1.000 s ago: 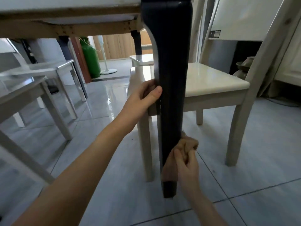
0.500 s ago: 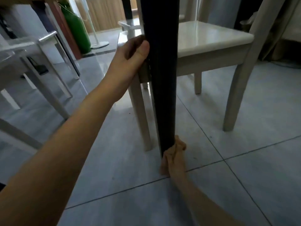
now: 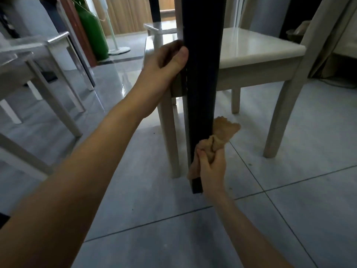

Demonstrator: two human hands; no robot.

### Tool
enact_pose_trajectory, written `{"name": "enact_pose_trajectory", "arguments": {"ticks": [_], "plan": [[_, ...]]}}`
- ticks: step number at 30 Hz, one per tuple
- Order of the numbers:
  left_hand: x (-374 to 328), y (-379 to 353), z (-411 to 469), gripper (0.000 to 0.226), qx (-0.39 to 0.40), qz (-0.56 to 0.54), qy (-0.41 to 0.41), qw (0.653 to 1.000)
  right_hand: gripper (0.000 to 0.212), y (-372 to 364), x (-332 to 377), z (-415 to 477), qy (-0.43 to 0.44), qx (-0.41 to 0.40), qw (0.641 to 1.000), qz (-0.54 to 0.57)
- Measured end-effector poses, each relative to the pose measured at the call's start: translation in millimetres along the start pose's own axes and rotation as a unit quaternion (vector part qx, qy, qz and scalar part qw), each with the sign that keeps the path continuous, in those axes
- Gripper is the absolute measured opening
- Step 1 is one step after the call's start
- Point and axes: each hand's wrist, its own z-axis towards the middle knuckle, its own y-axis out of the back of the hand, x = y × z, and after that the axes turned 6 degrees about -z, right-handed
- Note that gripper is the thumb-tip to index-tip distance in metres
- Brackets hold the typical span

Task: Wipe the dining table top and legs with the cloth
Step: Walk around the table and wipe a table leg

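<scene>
— Well, where is the cloth [image 3: 222,136] just now?
— Low on the dark table leg [image 3: 202,74], on its right side, a little above the foot. It's tan and bunched up. One end fans out above the fist, and the other hangs down across the front of the leg.

— And the right hand [image 3: 212,167]?
— Clenched round the bunched middle of the cloth, fingers curled tight, holding it against the leg. The black foot of the leg shows just below that hand, standing on the grey floor tiles [image 3: 193,238].

— The left hand [image 3: 166,60]?
— Much higher on the same leg, at its left edge. The thumb lies against the near face and the fingers curl round toward the back, so it grips the leg. How far the fingertips reach behind it, I can't tell.

— Do the two hands touch?
— No, they're well apart, one above the other, with bare leg between them.

— What's round about?
— A cream chair [image 3: 260,47] stands right behind the leg, its seat about level with the upper hand and its front leg just left of the table leg. There are more pale chairs [image 3: 48,47] off to the left. At the back is a green cylinder [image 3: 92,31], and beside it the round white base of a stand [image 3: 118,50].
</scene>
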Motion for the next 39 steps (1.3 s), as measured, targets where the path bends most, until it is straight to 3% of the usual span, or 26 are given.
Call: {"name": "enact_pose_trajectory", "arguments": {"ticks": [8,11,15,20,24,27,29,34,37,39], "plan": [[-1,2,0,0.056,0.003,0.028,0.009,1.000,0.026,-7,-74,-59,-0.225,0.061,0.971,-0.048],[-4,1,-2,0.054,-0.002,0.030,0.009,1.000,0.021,-4,-90,-59,-0.228,0.091,0.967,-0.075],[-6,-3,-5,0.026,0.011,0.029,0.010,0.999,0.021,0,-52,-49,-0.230,0.056,0.972,0.007],[-10,-3,-7,0.042,-0.006,0.033,0.004,0.999,0.025,6,59,11,-0.045,-0.027,0.997,0.061],[-8,-5,-7,0.046,-0.023,0.017,0.001,1.000,0.043,2,145,57,0.109,-0.080,0.983,0.121],[-8,-6,-7,0.042,-0.027,0.003,0.005,1.000,0.042,3,172,77,0.171,-0.117,0.971,0.119],[-9,-6,-7,0.043,-0.022,0.001,0.011,1.000,0.045,-1,165,76,0.172,-0.117,0.971,0.116],[-12,-8,-8,0.044,-0.018,-0.012,0.030,0.999,0.061,-18,85,36,0.038,-0.132,0.990,0.022],[-11,-9,-9,0.049,-0.012,-0.022,0.034,0.999,0.070,-18,91,35,0.042,-0.128,0.989,0.068],[-9,-10,-9,0.053,-0.020,-0.025,0.034,0.999,0.066,-14,128,54,0.089,-0.126,0.981,0.120]]}}
